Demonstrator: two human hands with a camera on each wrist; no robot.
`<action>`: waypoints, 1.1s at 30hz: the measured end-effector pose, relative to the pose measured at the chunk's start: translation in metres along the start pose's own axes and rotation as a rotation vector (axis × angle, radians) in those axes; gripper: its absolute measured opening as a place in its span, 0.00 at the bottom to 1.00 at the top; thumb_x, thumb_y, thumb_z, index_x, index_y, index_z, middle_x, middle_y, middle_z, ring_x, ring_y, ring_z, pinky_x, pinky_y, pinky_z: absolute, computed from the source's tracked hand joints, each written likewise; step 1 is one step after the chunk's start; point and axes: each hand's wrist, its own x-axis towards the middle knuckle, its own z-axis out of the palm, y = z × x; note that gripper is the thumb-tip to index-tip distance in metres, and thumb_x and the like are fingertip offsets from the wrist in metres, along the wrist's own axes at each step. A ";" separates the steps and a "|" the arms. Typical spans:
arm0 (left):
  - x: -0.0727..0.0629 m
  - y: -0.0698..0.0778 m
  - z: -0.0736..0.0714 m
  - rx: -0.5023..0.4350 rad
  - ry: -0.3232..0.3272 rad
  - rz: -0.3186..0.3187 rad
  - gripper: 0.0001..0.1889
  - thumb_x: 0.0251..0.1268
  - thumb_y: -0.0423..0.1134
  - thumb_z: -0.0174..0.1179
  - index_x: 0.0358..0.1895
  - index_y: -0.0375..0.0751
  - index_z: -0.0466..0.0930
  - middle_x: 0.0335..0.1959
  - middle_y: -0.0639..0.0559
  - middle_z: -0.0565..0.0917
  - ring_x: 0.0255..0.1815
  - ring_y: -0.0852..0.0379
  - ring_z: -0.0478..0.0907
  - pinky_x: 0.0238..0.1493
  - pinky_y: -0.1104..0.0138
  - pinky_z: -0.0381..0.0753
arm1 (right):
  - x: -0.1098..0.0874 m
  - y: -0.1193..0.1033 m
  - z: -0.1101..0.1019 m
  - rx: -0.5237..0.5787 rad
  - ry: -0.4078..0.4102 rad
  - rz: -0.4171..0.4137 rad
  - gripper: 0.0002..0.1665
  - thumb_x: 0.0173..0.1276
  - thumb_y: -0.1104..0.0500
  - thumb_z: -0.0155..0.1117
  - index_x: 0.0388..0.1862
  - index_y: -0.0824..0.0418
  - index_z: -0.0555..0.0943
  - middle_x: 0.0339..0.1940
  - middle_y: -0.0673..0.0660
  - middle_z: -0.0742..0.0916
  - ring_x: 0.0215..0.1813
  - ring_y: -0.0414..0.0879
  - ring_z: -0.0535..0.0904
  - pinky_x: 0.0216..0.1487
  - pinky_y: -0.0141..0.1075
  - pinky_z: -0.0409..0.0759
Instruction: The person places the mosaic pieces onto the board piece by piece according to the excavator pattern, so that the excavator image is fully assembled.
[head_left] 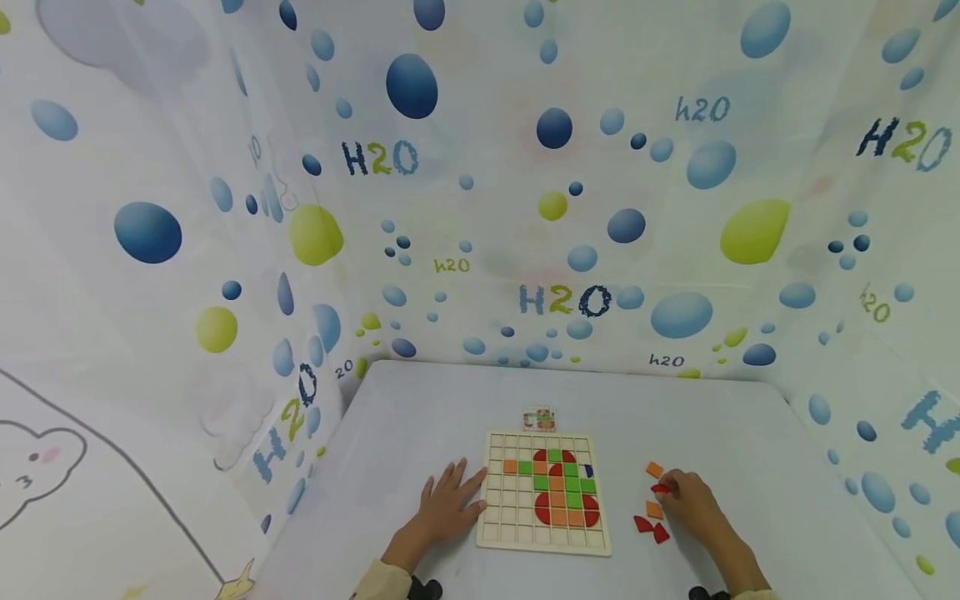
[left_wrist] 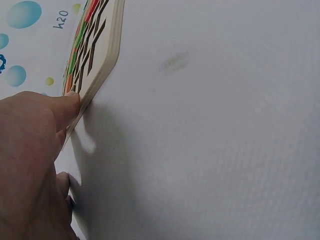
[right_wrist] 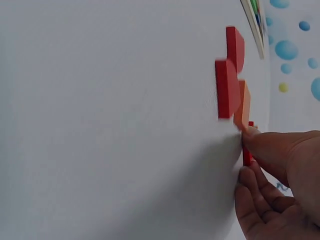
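Observation:
My left hand (head_left: 447, 502) lies with spread fingers on the table, its thumb and forefinger touching the left edge of a wooden grid board (head_left: 507, 533). In the left wrist view the thumb (left_wrist: 67, 107) rests against the board's side. Red, green and orange pieces, plus a dark blue one (head_left: 588, 472), fill cells toward the board's right. Right of the board, my right hand (head_left: 693, 500) pinches a red quarter-round piece (right_wrist: 247, 154) between thumb and fingers. Around it lie orange squares (head_left: 654, 470) and two more red quarter-round pieces (head_left: 642, 523).
A small pattern card (head_left: 539, 418) lies just behind the board on the white table (head_left: 420, 400). A white curtain (head_left: 495, 225) printed with blue and green drops and "H2O" hangs around the table's back and sides.

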 end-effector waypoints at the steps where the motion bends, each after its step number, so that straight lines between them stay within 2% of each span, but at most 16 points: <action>1: 0.001 -0.001 0.001 -0.003 -0.002 -0.003 0.32 0.80 0.58 0.54 0.81 0.54 0.66 0.85 0.36 0.57 0.85 0.31 0.51 0.78 0.27 0.45 | 0.003 -0.003 0.002 0.004 0.001 -0.010 0.14 0.71 0.65 0.72 0.49 0.73 0.81 0.39 0.59 0.84 0.43 0.50 0.79 0.46 0.47 0.83; 7: 0.001 -0.003 0.002 -0.013 -0.003 -0.009 0.32 0.80 0.58 0.54 0.81 0.54 0.66 0.86 0.37 0.56 0.86 0.31 0.50 0.78 0.27 0.44 | 0.019 -0.024 0.017 0.007 0.011 -0.058 0.11 0.69 0.67 0.73 0.46 0.71 0.83 0.38 0.59 0.83 0.41 0.49 0.79 0.46 0.46 0.85; 12: 0.002 -0.005 0.004 -0.019 -0.007 -0.013 0.32 0.80 0.58 0.54 0.82 0.54 0.66 0.86 0.36 0.56 0.85 0.30 0.50 0.78 0.27 0.43 | 0.035 -0.049 0.027 -0.017 -0.014 -0.044 0.10 0.69 0.67 0.73 0.46 0.69 0.83 0.39 0.58 0.83 0.42 0.49 0.78 0.51 0.49 0.85; 19: 0.000 -0.003 0.002 -0.004 -0.007 -0.013 0.32 0.80 0.59 0.54 0.81 0.55 0.66 0.86 0.37 0.57 0.86 0.32 0.50 0.78 0.28 0.44 | 0.054 -0.089 0.036 -0.089 -0.009 -0.074 0.07 0.69 0.67 0.73 0.43 0.68 0.83 0.38 0.59 0.82 0.40 0.50 0.76 0.47 0.48 0.82; 23: 0.003 -0.006 0.007 0.004 -0.004 -0.017 0.32 0.80 0.60 0.54 0.82 0.57 0.65 0.86 0.38 0.56 0.86 0.32 0.49 0.79 0.28 0.43 | 0.063 -0.114 0.044 -0.084 -0.050 -0.133 0.06 0.72 0.66 0.71 0.44 0.65 0.83 0.39 0.58 0.81 0.41 0.49 0.76 0.47 0.47 0.82; 29: 0.010 -0.018 0.021 0.016 0.025 -0.010 0.33 0.79 0.61 0.53 0.82 0.59 0.65 0.86 0.40 0.56 0.86 0.33 0.49 0.79 0.29 0.43 | 0.070 -0.150 0.061 -0.034 -0.100 -0.278 0.05 0.72 0.67 0.71 0.44 0.64 0.83 0.40 0.58 0.82 0.42 0.49 0.79 0.47 0.48 0.84; 33: 0.012 -0.020 0.023 0.005 0.031 -0.003 0.32 0.79 0.61 0.54 0.82 0.59 0.66 0.86 0.39 0.57 0.86 0.33 0.50 0.79 0.28 0.44 | 0.073 -0.171 0.075 -0.006 -0.112 -0.396 0.05 0.72 0.69 0.70 0.45 0.67 0.85 0.43 0.59 0.84 0.46 0.52 0.80 0.48 0.49 0.84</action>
